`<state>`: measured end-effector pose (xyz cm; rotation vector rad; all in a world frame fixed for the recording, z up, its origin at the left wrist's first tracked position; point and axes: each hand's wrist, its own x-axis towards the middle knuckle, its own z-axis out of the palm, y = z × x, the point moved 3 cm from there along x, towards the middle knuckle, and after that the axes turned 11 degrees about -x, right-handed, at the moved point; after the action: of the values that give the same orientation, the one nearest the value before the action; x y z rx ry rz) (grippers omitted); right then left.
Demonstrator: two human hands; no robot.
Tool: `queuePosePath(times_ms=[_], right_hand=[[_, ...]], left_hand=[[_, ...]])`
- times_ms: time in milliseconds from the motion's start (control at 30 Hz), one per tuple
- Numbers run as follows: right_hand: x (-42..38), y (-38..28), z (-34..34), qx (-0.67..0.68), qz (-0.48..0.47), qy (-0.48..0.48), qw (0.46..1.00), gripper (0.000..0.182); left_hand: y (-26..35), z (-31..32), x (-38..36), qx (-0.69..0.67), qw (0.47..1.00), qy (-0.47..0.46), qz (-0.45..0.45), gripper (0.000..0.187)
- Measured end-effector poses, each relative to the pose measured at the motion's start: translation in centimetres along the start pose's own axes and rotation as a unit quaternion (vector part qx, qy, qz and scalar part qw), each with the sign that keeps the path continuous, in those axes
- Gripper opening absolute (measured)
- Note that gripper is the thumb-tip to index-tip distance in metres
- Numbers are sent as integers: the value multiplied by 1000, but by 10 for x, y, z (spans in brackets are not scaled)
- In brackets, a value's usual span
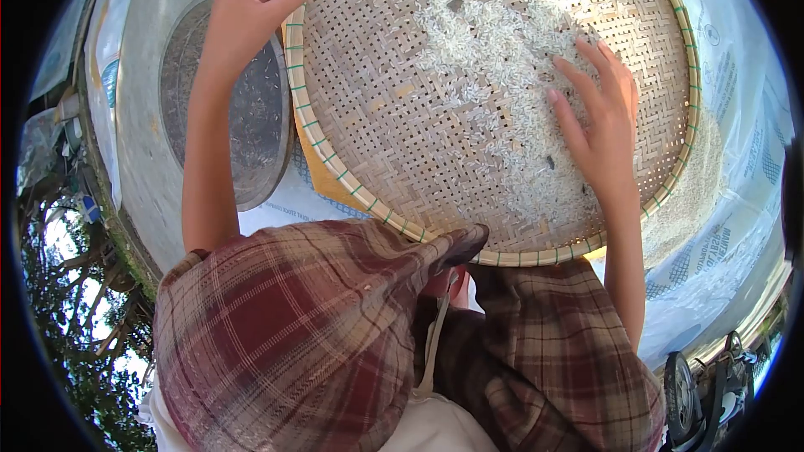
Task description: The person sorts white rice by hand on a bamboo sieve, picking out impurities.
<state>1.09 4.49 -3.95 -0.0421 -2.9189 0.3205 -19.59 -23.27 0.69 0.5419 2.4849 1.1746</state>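
A round woven bamboo tray [360, 109] with a green-stitched rim lies in front of me. White rice grains [477, 33] are spread over its middle and right, with a few small dark bits among them. My left hand [255, 12] is raised beside the tray's left rim, its fingers curled and the thumb pressed to them; anything between them is too small to tell. Over the rice on the right, my right hand [599, 113] has its fingers spread, holding nothing.
Left of the tray sits a round dark, shallow pan [255, 130] with scattered grains. Something yellow [322, 172] shows under the tray. More grain [691, 192] lies right of it on printed plastic sheeting [729, 234]. A motorcycle [712, 393] stands at lower right.
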Motion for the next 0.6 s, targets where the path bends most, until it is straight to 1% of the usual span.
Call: queuePosePath(times_ms=[67,133,167,233,267,333,367,433,467,500,567,600], right_hand=[[-3,5,-3,-12,0,6,1000,27],[-4,9,-6,-24,1,12,1000,27],[-5,11,-8,-34,8,11,999,28],[-4,13,-10,-47,18,11,999,28],[-3,14,-12,-44,23,17,999,28],[-2,14,-13,-41,28,22,999,29],[-1,14,-13,-37,27,26,999,29],[1,13,-14,-35,25,28,999,30],[3,12,-14,-36,19,32,999,31],[6,10,-14,-36,14,36,999,32],[12,8,-15,-33,2,43,999,34],[15,6,-15,-31,-7,50,998,36]], left_hand=[[-29,-36,-8,117,990,9,-84,16],[-57,-55,-18,208,966,-36,-149,15],[-70,-64,-23,209,966,-36,-149,15],[-91,-69,-30,294,907,-126,-275,16],[-98,-66,-32,294,907,-127,-273,16],[-100,-61,-42,258,876,-84,-398,16],[-99,-61,-41,257,877,-85,-398,16],[-90,-65,-34,325,877,-62,-349,23],[-79,-67,-29,378,889,-45,-253,26],[-58,-66,-23,428,890,-27,-155,29],[-10,-48,-12,345,934,48,-74,32],[7,-30,-6,321,946,44,-6,33]])
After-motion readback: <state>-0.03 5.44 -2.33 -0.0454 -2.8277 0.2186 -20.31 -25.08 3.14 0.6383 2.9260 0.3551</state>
